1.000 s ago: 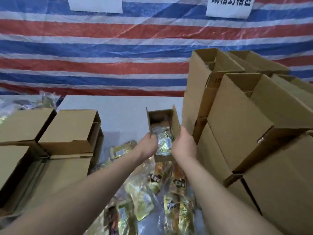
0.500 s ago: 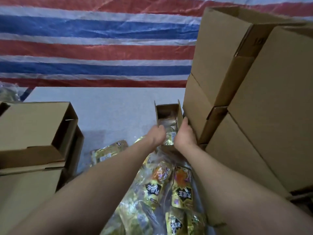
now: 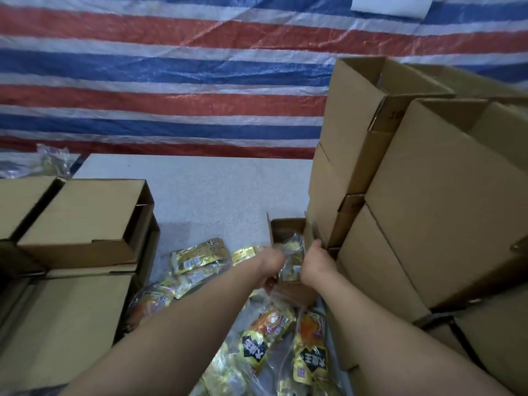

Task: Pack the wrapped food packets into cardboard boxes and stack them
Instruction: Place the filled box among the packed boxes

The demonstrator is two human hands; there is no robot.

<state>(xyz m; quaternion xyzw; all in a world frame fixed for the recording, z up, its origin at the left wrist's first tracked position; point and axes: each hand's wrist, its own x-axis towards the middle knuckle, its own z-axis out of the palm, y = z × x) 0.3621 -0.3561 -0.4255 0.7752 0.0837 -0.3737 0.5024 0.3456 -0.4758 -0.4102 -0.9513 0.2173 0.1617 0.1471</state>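
Head view: I look down past both forearms at a small open cardboard box point(image 3: 287, 228) standing on the grey tabletop point(image 3: 217, 190); I use this box as my landmark.
Left hand point(image 3: 271, 262): at the box's left side; fingers are curled, seemingly around a clear wrapped packet point(image 3: 291, 250) at the box mouth, though I cannot tell the grip exactly.
Right hand point(image 3: 317, 260): at the box's right wall, thumb and fingers closed on the upright flap point(image 3: 310, 232).
Packet in the box: crinkled, gold and clear, partly inside the opening between my two hands.
Loose packets point(image 3: 310, 347): a heap of gold, orange and black wrapped food packets lies on the table nearer to me than the box; one yellow packet point(image 3: 197, 255) lies to the box's left.
Stacked boxes point(image 3: 428, 195): a tall stack of brown cartons rises just right of the box, touching or almost touching it.
Left cartons point(image 3: 85, 221): more brown cartons are stacked well left of the box.
Backdrop: a red, white and blue striped tarp point(image 3: 171, 81) hangs beyond the box.
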